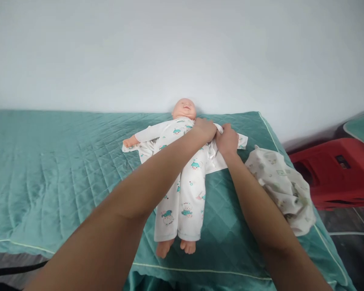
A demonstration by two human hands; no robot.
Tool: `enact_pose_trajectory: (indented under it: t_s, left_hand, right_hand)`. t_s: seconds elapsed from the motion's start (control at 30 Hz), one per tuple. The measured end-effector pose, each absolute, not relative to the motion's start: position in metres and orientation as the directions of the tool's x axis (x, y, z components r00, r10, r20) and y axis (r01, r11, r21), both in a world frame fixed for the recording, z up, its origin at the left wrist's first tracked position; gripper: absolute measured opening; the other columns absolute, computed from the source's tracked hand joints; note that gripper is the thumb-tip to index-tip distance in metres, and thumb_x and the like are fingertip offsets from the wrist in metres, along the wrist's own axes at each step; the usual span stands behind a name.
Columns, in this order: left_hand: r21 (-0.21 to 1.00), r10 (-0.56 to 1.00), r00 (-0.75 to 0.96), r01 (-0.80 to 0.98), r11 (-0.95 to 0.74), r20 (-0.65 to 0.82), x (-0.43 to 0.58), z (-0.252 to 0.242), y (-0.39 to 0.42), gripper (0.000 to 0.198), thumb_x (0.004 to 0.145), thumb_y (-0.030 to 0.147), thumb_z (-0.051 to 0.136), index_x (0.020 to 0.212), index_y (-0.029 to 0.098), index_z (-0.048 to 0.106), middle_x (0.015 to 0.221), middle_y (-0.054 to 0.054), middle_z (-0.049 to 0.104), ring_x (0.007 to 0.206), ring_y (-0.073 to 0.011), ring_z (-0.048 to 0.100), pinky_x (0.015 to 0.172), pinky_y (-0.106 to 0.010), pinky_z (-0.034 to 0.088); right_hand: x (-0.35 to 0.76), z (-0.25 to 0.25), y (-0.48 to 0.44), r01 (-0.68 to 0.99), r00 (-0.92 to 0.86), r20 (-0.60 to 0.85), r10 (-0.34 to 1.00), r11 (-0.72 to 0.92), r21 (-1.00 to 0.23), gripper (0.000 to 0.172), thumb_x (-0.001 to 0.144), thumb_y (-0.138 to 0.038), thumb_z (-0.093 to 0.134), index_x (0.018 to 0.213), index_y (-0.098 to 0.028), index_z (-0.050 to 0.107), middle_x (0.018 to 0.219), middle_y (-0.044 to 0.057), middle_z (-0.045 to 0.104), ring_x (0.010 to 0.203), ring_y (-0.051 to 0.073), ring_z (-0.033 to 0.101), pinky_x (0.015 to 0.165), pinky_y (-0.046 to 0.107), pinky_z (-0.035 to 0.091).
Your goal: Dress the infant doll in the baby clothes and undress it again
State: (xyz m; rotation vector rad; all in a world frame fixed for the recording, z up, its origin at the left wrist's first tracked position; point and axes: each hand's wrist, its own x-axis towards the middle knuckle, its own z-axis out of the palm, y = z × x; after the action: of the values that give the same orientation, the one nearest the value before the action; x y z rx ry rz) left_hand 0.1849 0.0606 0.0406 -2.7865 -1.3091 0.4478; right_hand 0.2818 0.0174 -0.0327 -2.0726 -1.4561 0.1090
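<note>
A baby doll [185, 108] lies on its back, dressed in a white patterned outfit [188, 190]. A white patterned shirt [216, 163] is spread beneath it, one sleeve reaching out at the right [242, 141]. My left hand [205, 128] crosses over the doll's chest, its fingers closed at the white sleeve by the shoulder on the right. Close beside it, my right hand [227, 140] is closed on the white sleeve. Between the hands shows a bit of white cloth. The doll's arm on that side is hidden, while its other hand [131, 141] lies bare over the shirt.
Green quilted cover [63, 173] lies under the doll, its far edge against a pale wall [139, 56]. A crumpled patterned cloth [280, 186] rests at the right edge. Beyond stands a red plastic object [336, 169] above a dark floor [352, 250].
</note>
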Motion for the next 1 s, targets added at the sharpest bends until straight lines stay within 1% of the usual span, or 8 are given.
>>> enact_pose_trajectory:
  t_s: [0.17, 0.33, 0.47, 0.6, 0.7, 0.77, 0.83, 1.0]
  left_hand:
    - [-0.236, 0.763, 0.604, 0.726, -0.646, -0.229, 0.178, 0.047, 0.069, 0.040, 0.082, 0.015, 0.065, 0.121, 0.018, 0.071, 0.129, -0.014, 0.068, 0.123, -0.0348, 0.058, 0.098, -0.046, 0.048]
    - [-0.234, 0.762, 0.587, 0.728, -0.645, -0.275, 0.168, 0.052, 0.074, 0.052, 0.072, 0.011, 0.070, 0.124, 0.015, 0.069, 0.127, -0.017, 0.068, 0.121, -0.0369, 0.059, 0.094, -0.045, 0.050]
    - [-0.179, 0.727, 0.629, 0.710, -0.681, -0.275, 0.181, 0.035, 0.070, 0.042, 0.080, 0.015, 0.063, 0.122, 0.016, 0.070, 0.126, -0.016, 0.070, 0.117, -0.0343, 0.063, 0.099, -0.045, 0.048]
    - [-0.209, 0.691, 0.689, 0.658, -0.723, -0.220, 0.184, 0.024, 0.070, 0.041, 0.084, 0.015, 0.058, 0.124, 0.015, 0.067, 0.122, -0.016, 0.072, 0.112, -0.0330, 0.066, 0.096, -0.044, 0.049]
    - [-0.254, 0.682, 0.717, 0.639, -0.726, -0.143, 0.175, 0.031, 0.073, 0.044, 0.086, 0.018, 0.058, 0.129, 0.015, 0.062, 0.122, -0.016, 0.071, 0.114, -0.0330, 0.065, 0.094, -0.042, 0.048]
    - [-0.273, 0.696, 0.707, 0.649, -0.710, -0.128, 0.166, 0.043, 0.074, 0.044, 0.085, 0.021, 0.061, 0.129, 0.016, 0.062, 0.123, -0.017, 0.070, 0.116, -0.0334, 0.063, 0.093, -0.041, 0.046]
    - [-0.282, 0.722, 0.680, 0.673, -0.684, -0.129, 0.158, 0.056, 0.074, 0.043, 0.084, 0.019, 0.063, 0.126, 0.016, 0.063, 0.121, -0.017, 0.070, 0.115, -0.0330, 0.063, 0.092, -0.039, 0.045]
    - [-0.305, 0.754, 0.647, 0.700, -0.646, -0.112, 0.136, 0.080, 0.071, 0.042, 0.082, 0.012, 0.060, 0.123, 0.017, 0.063, 0.116, -0.016, 0.070, 0.112, -0.0309, 0.063, 0.088, -0.038, 0.043]
  right_hand:
    - [0.290, -0.031, 0.018, 0.801, 0.433, 0.222, 0.874, -0.261, -0.539, 0.024, 0.095, -0.028, 0.046, 0.112, -0.016, 0.057, 0.104, 0.016, 0.073, 0.105, 0.031, 0.065, 0.098, 0.043, 0.041]
    - [0.290, -0.031, 0.016, 0.746, 0.477, 0.165, 0.863, -0.299, -0.595, 0.025, 0.093, -0.027, 0.045, 0.113, -0.017, 0.056, 0.109, 0.017, 0.070, 0.108, 0.033, 0.063, 0.093, 0.043, 0.041]
    - [0.285, -0.031, 0.016, 0.757, 0.457, 0.163, 0.874, -0.286, -0.588, 0.024, 0.092, -0.028, 0.046, 0.111, -0.018, 0.056, 0.110, 0.017, 0.069, 0.113, 0.035, 0.060, 0.095, 0.046, 0.041]
    - [0.288, -0.034, 0.020, 0.752, 0.451, 0.157, 0.879, -0.279, -0.597, 0.022, 0.093, -0.032, 0.044, 0.108, -0.019, 0.055, 0.109, 0.016, 0.069, 0.112, 0.035, 0.060, 0.096, 0.047, 0.041]
    - [0.293, -0.037, 0.023, 0.692, 0.474, 0.138, 0.870, -0.271, -0.669, 0.019, 0.094, -0.033, 0.042, 0.103, -0.021, 0.054, 0.104, 0.013, 0.068, 0.103, 0.031, 0.062, 0.093, 0.045, 0.042]
    - [0.298, -0.039, 0.025, 0.610, 0.513, 0.128, 0.849, -0.255, -0.750, 0.014, 0.093, -0.031, 0.043, 0.098, -0.023, 0.053, 0.098, 0.009, 0.067, 0.099, 0.029, 0.061, 0.091, 0.041, 0.043]
    - [0.301, -0.040, 0.026, 0.529, 0.553, 0.124, 0.824, -0.233, -0.816, 0.009, 0.089, -0.029, 0.046, 0.093, -0.024, 0.051, 0.094, 0.007, 0.065, 0.097, 0.027, 0.060, 0.089, 0.039, 0.043]
    - [0.306, -0.041, 0.027, 0.444, 0.594, 0.127, 0.794, -0.193, -0.875, 0.008, 0.084, -0.030, 0.050, 0.088, -0.023, 0.051, 0.091, 0.005, 0.064, 0.092, 0.024, 0.057, 0.087, 0.037, 0.045]
